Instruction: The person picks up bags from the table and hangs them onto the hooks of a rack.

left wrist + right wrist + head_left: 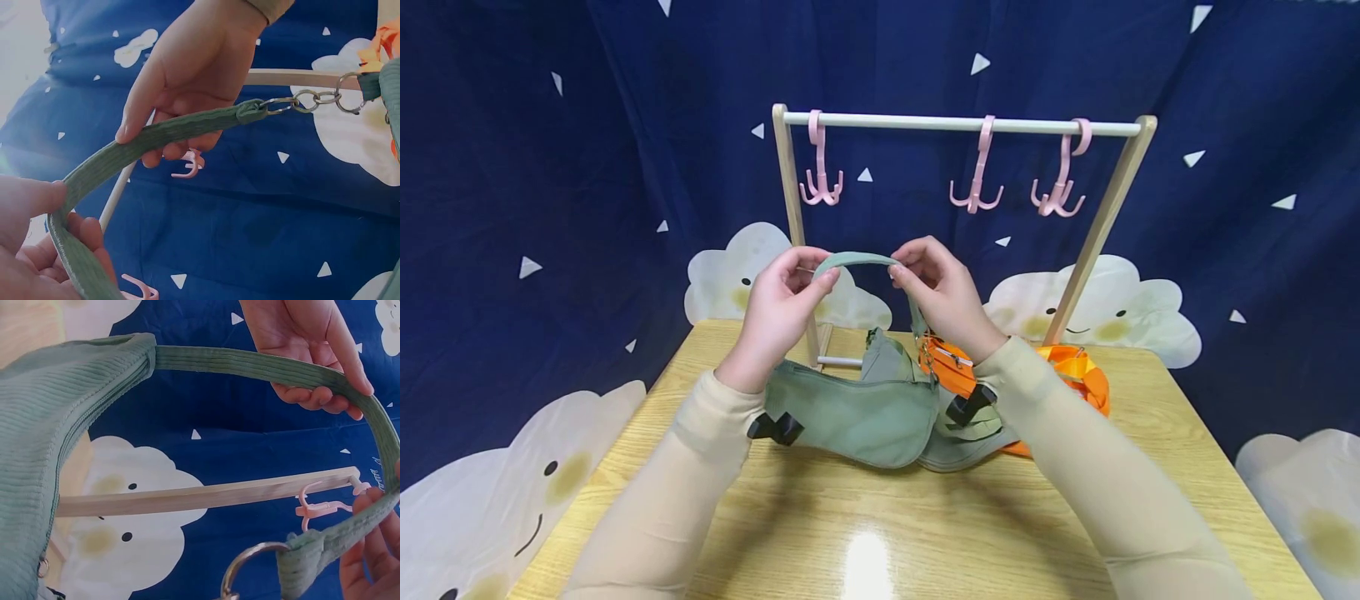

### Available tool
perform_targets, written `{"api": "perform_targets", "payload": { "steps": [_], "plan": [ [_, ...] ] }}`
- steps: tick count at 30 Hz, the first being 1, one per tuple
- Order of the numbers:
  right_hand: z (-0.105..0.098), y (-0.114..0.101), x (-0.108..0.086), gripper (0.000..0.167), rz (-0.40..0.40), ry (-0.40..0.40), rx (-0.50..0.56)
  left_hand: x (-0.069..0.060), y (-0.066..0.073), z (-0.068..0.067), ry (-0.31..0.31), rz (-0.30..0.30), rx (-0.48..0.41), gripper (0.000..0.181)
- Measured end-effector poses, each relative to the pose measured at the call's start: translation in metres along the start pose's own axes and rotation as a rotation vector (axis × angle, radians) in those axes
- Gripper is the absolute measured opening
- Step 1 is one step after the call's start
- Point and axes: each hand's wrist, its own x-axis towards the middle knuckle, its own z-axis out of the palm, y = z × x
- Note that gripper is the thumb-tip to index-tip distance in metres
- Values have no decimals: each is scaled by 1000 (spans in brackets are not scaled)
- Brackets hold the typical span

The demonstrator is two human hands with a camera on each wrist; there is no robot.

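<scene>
A green corduroy shoulder bag (850, 417) hangs by its strap (859, 257) over the table; whether its bottom touches the wood I cannot tell. My left hand (781, 304) pinches the strap between thumb and fingers on the left. On the right, my right hand (946, 292) pinches it the same way, leaving an arched stretch between them. Metal chain links (309, 99) join one strap end to the bag. In the right wrist view, the strap's other end meets the bag body (69, 406) beside the zip.
Behind the bag stands a wooden-sided rack with a white rail (902, 122), carrying three pink hooks (823, 179). A grey-green item with a curved brim (958, 458) and orange bags (1078, 375) lie on the table (820, 533). A dark blue curtain (700, 100) hangs behind.
</scene>
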Motion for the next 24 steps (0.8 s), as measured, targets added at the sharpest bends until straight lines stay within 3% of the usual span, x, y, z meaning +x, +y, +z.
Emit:
{"api": "perform_targets", "payload": {
  "steps": [9, 17, 24],
  "plan": [
    [2, -7, 22, 17, -31, 33, -6, 14, 5, -3, 49, -39, -69, 27],
    [8, -10, 41, 18, -38, 71, -25, 28, 8, 0, 126, -39, -203, 22],
    [15, -11, 61, 17, -22, 101, -35, 43, 5, 1, 173, -97, -323, 9]
  ]
}}
